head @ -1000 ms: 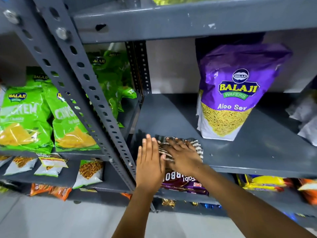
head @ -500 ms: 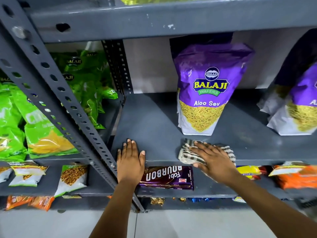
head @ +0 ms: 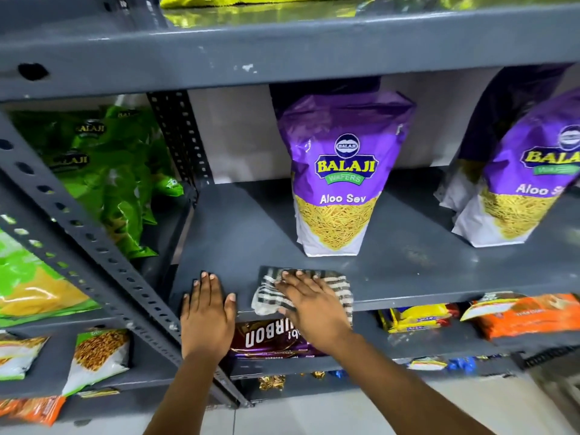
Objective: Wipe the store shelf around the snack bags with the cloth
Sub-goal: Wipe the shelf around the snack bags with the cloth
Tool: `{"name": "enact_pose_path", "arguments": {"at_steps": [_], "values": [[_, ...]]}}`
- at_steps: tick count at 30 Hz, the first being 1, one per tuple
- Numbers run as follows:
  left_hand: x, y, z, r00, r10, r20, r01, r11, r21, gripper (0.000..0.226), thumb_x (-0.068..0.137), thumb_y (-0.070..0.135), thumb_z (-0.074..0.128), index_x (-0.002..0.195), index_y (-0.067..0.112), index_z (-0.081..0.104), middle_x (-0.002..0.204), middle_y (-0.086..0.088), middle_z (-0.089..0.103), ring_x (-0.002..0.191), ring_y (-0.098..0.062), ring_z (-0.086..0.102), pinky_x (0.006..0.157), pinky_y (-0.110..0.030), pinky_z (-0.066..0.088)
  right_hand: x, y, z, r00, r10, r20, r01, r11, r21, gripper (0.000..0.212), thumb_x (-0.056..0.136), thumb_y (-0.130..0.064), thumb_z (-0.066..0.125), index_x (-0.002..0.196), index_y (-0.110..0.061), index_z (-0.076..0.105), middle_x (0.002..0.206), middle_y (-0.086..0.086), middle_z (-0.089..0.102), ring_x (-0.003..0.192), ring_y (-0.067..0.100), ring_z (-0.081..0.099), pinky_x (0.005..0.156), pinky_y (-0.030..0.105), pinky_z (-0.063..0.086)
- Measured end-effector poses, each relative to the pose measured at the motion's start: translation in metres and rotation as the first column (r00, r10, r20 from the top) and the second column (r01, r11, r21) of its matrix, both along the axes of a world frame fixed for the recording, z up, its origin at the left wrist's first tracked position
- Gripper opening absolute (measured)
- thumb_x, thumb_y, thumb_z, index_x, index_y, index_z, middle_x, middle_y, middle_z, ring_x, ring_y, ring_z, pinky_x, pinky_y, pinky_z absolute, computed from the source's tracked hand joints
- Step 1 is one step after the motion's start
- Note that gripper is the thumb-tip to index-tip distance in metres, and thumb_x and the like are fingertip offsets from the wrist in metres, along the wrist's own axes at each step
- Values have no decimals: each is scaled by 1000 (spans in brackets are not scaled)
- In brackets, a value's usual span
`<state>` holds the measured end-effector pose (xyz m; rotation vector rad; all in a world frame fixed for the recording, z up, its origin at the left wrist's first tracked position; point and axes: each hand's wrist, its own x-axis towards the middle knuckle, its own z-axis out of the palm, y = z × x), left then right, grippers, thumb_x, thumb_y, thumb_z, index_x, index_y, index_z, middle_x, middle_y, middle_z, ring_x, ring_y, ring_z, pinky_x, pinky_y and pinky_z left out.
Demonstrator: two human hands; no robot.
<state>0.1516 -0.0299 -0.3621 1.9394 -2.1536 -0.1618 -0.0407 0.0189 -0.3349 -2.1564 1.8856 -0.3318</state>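
Note:
A grey metal shelf (head: 251, 240) holds a purple Aloo Sev snack bag (head: 340, 174) standing upright in the middle, with two more purple bags (head: 530, 183) at the right. A striped black-and-white cloth (head: 270, 296) lies on the shelf's front edge, just in front of the middle bag. My right hand (head: 314, 306) presses flat on the cloth, fingers spread. My left hand (head: 205, 312) rests flat on the bare shelf edge to the left of the cloth, holding nothing.
A perforated grey upright (head: 94, 243) slants across the left. Green snack bags (head: 110, 177) fill the neighbouring bay. Below lie a brown Bourbon biscuit pack (head: 266, 339) and orange and yellow packets (head: 527, 315). Another shelf (head: 282, 48) hangs close overhead.
My right hand slid the cloth right along the front edge, then back left toward my left hand. My left hand stayed flat on the shelf edge. The view shifted right.

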Motion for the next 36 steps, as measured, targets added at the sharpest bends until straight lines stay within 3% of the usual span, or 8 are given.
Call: {"name": "enact_pose_path", "arguments": {"at_steps": [6,19,22,25,27,30,32,36], "values": [[-27,7,10,999,36,-6,-36,998,57,67,93,45,13,145,4,10,155,-16,11,143,-27,5,116,-44,0,-103,33,-12,977,-213,1,213,976,-47,91,72,-75,-4,137,-25,37,149,-2,38,139,21,31,115,37,20],[-166,2,17,998,67,5,-67,991,115,57,96,29,21,145,4,6,157,-11,5,144,-24,2,115,-51,0,-147,44,4,971,-238,-29,234,968,-90,39,80,-31,53,119,-28,58,125,-3,65,112,20,62,92,38,51],[-168,3,18,997,73,2,-73,990,118,56,95,28,20,145,6,7,157,-9,3,144,-23,1,115,-51,1,-189,27,28,908,-314,278,305,949,77,41,92,-28,49,132,-28,42,126,17,60,95,24,59,89,44,49],[-167,1,16,996,83,-13,-81,992,99,59,92,32,12,145,6,8,157,-9,5,144,-23,2,115,-51,3,-223,-28,53,812,-337,476,434,895,-106,41,91,-29,50,131,-28,42,117,25,61,88,23,58,81,45,50],[-167,2,13,995,96,-19,-94,992,81,70,82,36,3,145,6,10,157,-9,7,144,-23,5,115,-50,5,-249,-78,54,880,-333,339,410,893,-186,52,87,-45,43,135,-28,37,138,18,50,123,33,49,106,48,37],[-167,0,9,993,117,-5,-116,991,58,85,70,41,-12,146,10,10,157,-6,8,144,-20,6,115,-47,5,-274,-137,31,965,-263,8,259,955,144,75,78,-68,29,143,-34,13,158,0,12,146,27,2,118,54,4],[-167,0,7,992,129,-14,-128,991,47,89,66,43,-13,146,11,12,157,-5,10,144,-19,8,116,-47,6,-282,-156,12,984,-177,-12,170,920,352,68,87,-60,35,144,-31,12,158,-1,9,145,23,5,120,44,5],[-169,-1,6,990,142,-17,-141,989,44,90,66,43,-12,145,11,15,156,-4,13,143,-19,10,115,-47,7,-279,-166,5,983,-183,-14,181,952,249,58,90,-52,41,141,-28,27,156,3,20,142,24,21,118,36,20]]}}
